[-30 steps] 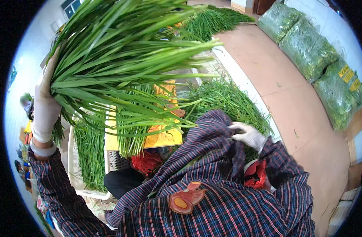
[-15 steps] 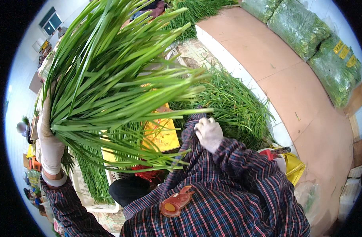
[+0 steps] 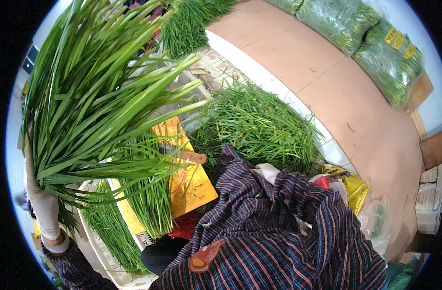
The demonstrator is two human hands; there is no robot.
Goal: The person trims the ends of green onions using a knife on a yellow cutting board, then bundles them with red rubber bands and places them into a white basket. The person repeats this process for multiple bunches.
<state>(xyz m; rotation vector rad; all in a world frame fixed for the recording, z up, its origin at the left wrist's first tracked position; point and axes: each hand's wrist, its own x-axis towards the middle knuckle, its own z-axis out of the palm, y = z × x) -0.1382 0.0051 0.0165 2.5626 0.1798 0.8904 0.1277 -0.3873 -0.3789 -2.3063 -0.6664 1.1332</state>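
Observation:
My left hand (image 3: 43, 210), in a whitish glove, is closed around the base of a large bunch of garlic chives (image 3: 90, 111). The long green leaves fan up and to the right, hiding part of the fingers. My right hand (image 3: 268, 172), also gloved, is at the plaid garment (image 3: 259, 232) over my lap. It appears closed on a bunched fold, which covers most of its fingertips. Between the hands lies a yellow board (image 3: 194, 188) with a wooden-handled knife (image 3: 192, 156) and trimmed chives (image 3: 151, 208) on it.
A white basket (image 3: 112, 270) of chives stands at lower left. Beyond the board spreads a heap of loose chives (image 3: 259, 123), bordered by a white tiled edge (image 3: 259, 63). Large clear bags of greens (image 3: 390, 63) stand far right. A yellow bag (image 3: 356, 191) is right of my sleeve.
The view has shifted right, uncovering the board and knife. My left hand and its bunch sit farther left in the picture. My right hand is lower and more covered by cloth.

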